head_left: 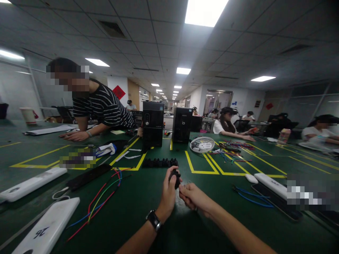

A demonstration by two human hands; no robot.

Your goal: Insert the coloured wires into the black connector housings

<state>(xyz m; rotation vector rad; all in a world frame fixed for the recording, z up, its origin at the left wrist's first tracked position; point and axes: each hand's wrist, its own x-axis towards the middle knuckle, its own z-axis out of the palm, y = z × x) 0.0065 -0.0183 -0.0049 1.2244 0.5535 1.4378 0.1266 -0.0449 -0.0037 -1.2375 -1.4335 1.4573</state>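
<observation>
My left hand (168, 192), with a watch on its wrist, is closed round a small black part (175, 179) and holds it up above the green table. Just right of it, my right hand (194, 197) has its fingers pinched together at the part's lower edge. Whatever sits in that pinch is hidden or too small to name. Behind my hands lies a row of black parts (160, 162) on the table. Red, green and blue wires (103, 197) lie loose to the left, and blue wires (254, 197) lie to the right.
Two black computer towers (153, 124) stand ahead. A white basket (202, 145) sits right of them, near coloured wires (235, 148). White power banks or similar cases (45, 225) lie left and right. A person in a striped shirt (103, 102) leans over the table at left; others sit at right.
</observation>
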